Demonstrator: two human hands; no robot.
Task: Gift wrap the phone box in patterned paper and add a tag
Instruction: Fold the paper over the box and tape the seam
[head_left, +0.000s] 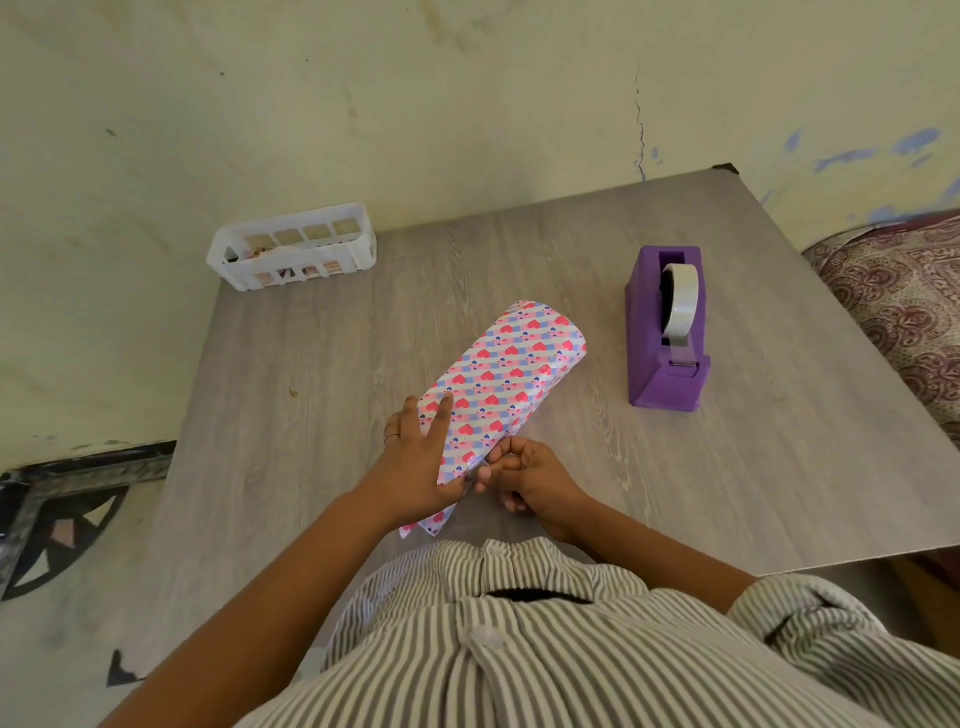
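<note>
Seen from above, a person in a striped shirt (545, 649) leans over a grey wood-grain counter (322, 364). Closest in, both hands meet at the near end of the phone box (509, 374), which lies diagonally at the counter's middle, already covered along its length in heart-patterned paper (524, 332). The left hand (415, 462) lies flat on the box's near end, fingers (441, 415) spread and extended, likely to pin the paper and keep the box from sliding. The right hand (524, 478) has its fingers curled, thumb and fingertips pinched on the loose paper at the near end, seemingly folding or sticking down that flap; whether a strip of tape sits between them is too small to tell. A bit of loose paper pokes out below the hands.

Farther back on the right, well apart from the box, stands a purple tape dispenser (667, 332) with a clear roll, within easy reach. At the far left corner sits a white slotted basket (293, 249) holding small items, possibly tags.
</note>
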